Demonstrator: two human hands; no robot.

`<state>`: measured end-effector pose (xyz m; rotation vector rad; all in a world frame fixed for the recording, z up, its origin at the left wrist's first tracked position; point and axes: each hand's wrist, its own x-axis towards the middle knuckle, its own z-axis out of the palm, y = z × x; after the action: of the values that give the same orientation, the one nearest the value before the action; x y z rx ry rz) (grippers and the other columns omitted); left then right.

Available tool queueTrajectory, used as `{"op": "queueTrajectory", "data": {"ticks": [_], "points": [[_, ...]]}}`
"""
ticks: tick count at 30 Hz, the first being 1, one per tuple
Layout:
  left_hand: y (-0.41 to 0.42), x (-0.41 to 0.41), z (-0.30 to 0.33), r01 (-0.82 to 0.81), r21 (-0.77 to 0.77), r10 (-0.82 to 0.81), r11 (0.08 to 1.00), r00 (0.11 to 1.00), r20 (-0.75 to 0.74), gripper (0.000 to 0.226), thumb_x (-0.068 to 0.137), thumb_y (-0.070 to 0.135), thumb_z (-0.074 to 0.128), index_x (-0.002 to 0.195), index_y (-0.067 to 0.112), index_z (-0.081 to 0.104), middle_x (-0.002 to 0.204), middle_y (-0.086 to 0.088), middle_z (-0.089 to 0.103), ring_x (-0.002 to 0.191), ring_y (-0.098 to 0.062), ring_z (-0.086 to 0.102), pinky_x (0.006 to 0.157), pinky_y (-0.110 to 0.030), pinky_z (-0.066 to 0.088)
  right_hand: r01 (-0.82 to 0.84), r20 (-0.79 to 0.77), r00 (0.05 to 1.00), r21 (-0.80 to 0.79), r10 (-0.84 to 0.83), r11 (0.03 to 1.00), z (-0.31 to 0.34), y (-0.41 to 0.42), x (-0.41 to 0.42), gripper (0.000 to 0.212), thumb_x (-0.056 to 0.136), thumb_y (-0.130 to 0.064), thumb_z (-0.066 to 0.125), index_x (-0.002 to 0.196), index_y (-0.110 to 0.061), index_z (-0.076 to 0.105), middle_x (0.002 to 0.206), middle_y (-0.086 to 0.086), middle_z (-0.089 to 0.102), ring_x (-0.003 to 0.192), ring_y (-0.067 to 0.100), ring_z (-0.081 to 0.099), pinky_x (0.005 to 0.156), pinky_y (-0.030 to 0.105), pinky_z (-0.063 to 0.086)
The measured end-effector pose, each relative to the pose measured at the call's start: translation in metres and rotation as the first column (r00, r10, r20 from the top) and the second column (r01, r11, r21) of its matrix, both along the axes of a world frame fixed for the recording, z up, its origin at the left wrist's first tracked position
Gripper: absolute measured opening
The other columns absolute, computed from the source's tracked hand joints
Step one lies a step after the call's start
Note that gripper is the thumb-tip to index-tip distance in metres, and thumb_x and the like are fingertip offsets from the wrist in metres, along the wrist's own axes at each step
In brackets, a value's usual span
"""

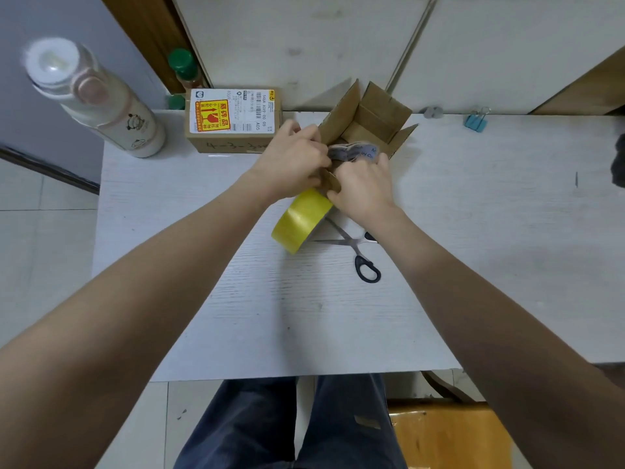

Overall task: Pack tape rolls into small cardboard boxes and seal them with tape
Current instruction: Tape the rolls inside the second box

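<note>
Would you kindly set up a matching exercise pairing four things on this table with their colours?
Things:
1. tape roll
2. scissors handle
3. binder clip
4. open box

Colours:
A. brown
B. blue
C. yellow
D. black

Pairs: 1-C, 2-D, 3-B, 4-A

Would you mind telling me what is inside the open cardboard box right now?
At the near edge of the open cardboard box, a grey printed item is going in, held by the left hand and right hand. The hands cover the rest; the far part looks bare.
</note>
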<state>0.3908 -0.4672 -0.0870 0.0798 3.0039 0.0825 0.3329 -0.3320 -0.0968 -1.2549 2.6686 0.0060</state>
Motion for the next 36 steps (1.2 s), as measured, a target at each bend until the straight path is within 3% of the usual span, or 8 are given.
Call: {"op": "queueTrajectory", "data": {"ticks": [2, 6, 14, 18, 24, 29, 33, 36], "points": [[0.006, 0.000, -0.002, -0.024, 0.008, 0.024, 1.000, 1.000, -0.011, 0.020, 0.085, 0.020, 0.054, 0.099, 0.016, 0.069, 0.102, 0.006, 0.064, 0.111, -0.019, 0.042, 0.087, -0.035, 0.022, -0.021, -0.026, 0.999, 0.053, 0.022, 0.998, -0.002, 0.001, -0.001, 0.013, 0.088, -0.026, 0.057, 0.081, -0.016, 0.060, 0.089, 0.009, 0.068, 0.092, 0.028, 0.059, 0.090, 0.038, 0.028], [0.009, -0.002, -0.002, -0.044, -0.004, 0.044, 0.999, 0.999, 0.019, 0.022, 0.086, 0.019, 0.053, 0.101, 0.018, 0.069, 0.104, 0.005, 0.063, 0.110, -0.021, 0.040, 0.086, -0.036, 0.023, -0.018, -0.039, 0.999, 0.067, 0.020, 0.998, -0.002, -0.002, 0.004, 0.018, 0.087, -0.013, 0.054, 0.072, -0.020, 0.047, 0.085, 0.008, 0.069, 0.084, 0.027, 0.060, 0.092, 0.039, 0.029], [0.014, -0.005, -0.001, -0.026, -0.036, 0.028, 0.999, 0.999, 0.040, 0.024, 0.087, 0.025, 0.052, 0.099, 0.014, 0.070, 0.101, 0.001, 0.062, 0.107, -0.022, 0.042, 0.079, -0.033, 0.018, -0.020, -0.057, 0.998, 0.082, 0.024, 0.996, -0.003, -0.002, 0.004, 0.022, 0.088, -0.010, 0.049, 0.068, -0.019, 0.042, 0.081, 0.006, 0.067, 0.067, 0.022, 0.041, 0.091, 0.039, 0.029], [0.012, -0.001, -0.004, -0.037, -0.045, 0.039, 0.998, 0.998, 0.055, 0.025, 0.087, 0.024, 0.052, 0.103, 0.015, 0.069, 0.105, 0.000, 0.061, 0.111, -0.023, 0.042, 0.085, -0.036, 0.023, -0.029, -0.045, 0.998, 0.106, 0.034, 0.994, -0.001, 0.000, 0.002, 0.019, 0.088, -0.014, 0.051, 0.071, -0.019, 0.044, 0.084, 0.005, 0.067, 0.076, 0.025, 0.053, 0.086, 0.039, 0.028], [0.015, -0.006, -0.002, -0.043, -0.038, 0.044, 0.998, 0.999, 0.028, 0.025, 0.085, 0.025, 0.055, 0.099, 0.012, 0.071, 0.098, -0.005, 0.061, 0.104, -0.025, 0.044, 0.080, -0.034, 0.019, -0.023, -0.035, 0.999, 0.115, 0.027, 0.993, 0.002, -0.004, 0.005, 0.023, 0.088, -0.008, 0.049, 0.069, -0.018, 0.041, 0.088, 0.007, 0.069, 0.086, 0.027, 0.062, 0.092, 0.038, 0.029], [0.013, 0.001, 0.009, -0.052, 0.155, 0.052, 0.987, 0.999, 0.001, 0.038, 0.081, 0.008, 0.049, 0.113, 0.018, 0.065, 0.115, 0.000, 0.058, 0.113, -0.022, 0.043, 0.092, -0.037, 0.020, 0.084, 0.022, 0.996, 0.100, -0.087, 0.991, 0.003, 0.002, 0.005, 0.028, 0.098, -0.026, 0.043, 0.091, -0.012, 0.065, 0.100, 0.011, 0.070, 0.098, 0.029, 0.061, 0.092, 0.036, 0.031], [0.024, 0.005, 0.024, -0.237, 0.409, 0.302, 0.881, 0.948, -0.102, 0.055, 0.071, -0.002, 0.036, 0.110, 0.024, 0.065, 0.113, 0.003, 0.058, 0.109, -0.020, 0.046, 0.084, -0.029, 0.022, 0.224, 0.149, 0.960, 0.092, -0.236, 0.970, 0.009, 0.013, 0.001, 0.049, 0.103, -0.037, 0.030, 0.099, -0.007, 0.068, 0.106, 0.016, 0.068, 0.101, 0.032, 0.060, 0.088, 0.036, 0.035], [0.039, 0.006, 0.029, -0.393, 0.506, 0.499, 0.768, 0.862, -0.088, 0.048, 0.078, -0.006, 0.039, 0.110, 0.019, 0.064, 0.113, -0.001, 0.058, 0.108, -0.022, 0.048, 0.086, -0.033, 0.034, 0.403, 0.380, 0.838, 0.052, -0.391, 0.914, 0.018, 0.014, -0.003, 0.061, 0.103, -0.045, 0.021, 0.102, -0.006, 0.068, 0.108, 0.016, 0.067, 0.104, 0.033, 0.059, 0.095, 0.039, 0.040]]}}
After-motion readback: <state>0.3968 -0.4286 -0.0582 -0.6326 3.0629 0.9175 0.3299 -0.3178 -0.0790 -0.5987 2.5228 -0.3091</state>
